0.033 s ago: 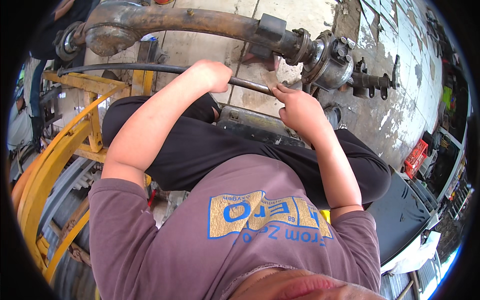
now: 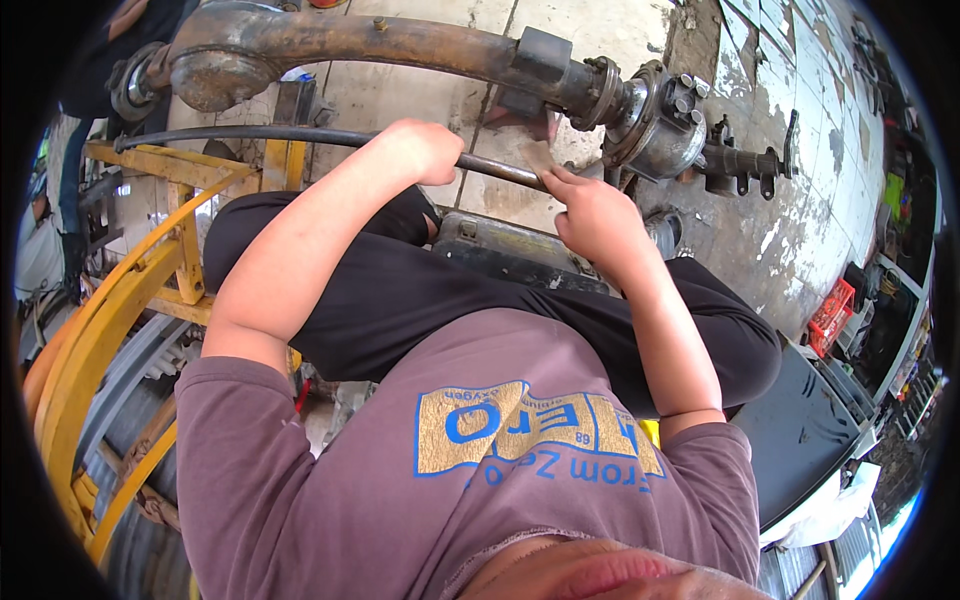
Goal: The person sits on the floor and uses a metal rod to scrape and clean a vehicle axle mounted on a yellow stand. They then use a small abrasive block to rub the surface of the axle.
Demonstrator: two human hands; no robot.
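A long dark metal rod (image 2: 300,134) runs from the left across in front of me. My left hand (image 2: 432,152) is closed round it, near its middle. At the rod's right end is my right hand (image 2: 600,215), index finger stretched along the shaft and the other fingers curled under. A tan strip (image 2: 541,156), which looks like sandpaper, sticks out past those fingertips against the rod. The right palm and thumb are mostly hidden. Beyond both hands lies a rusty axle housing (image 2: 420,48), with a greasy wheel hub (image 2: 665,125) at its right end.
A yellow metal frame (image 2: 185,245) stands at my left, under the rod's far end. A dark metal case (image 2: 520,245) lies before my crossed legs. At the right are a red crate (image 2: 832,315) and a dark grey panel (image 2: 800,430). Worn tiles (image 2: 780,220) cover the floor.
My right hand and the tan strip have shifted very slightly. My left hand keeps its place on the rod.
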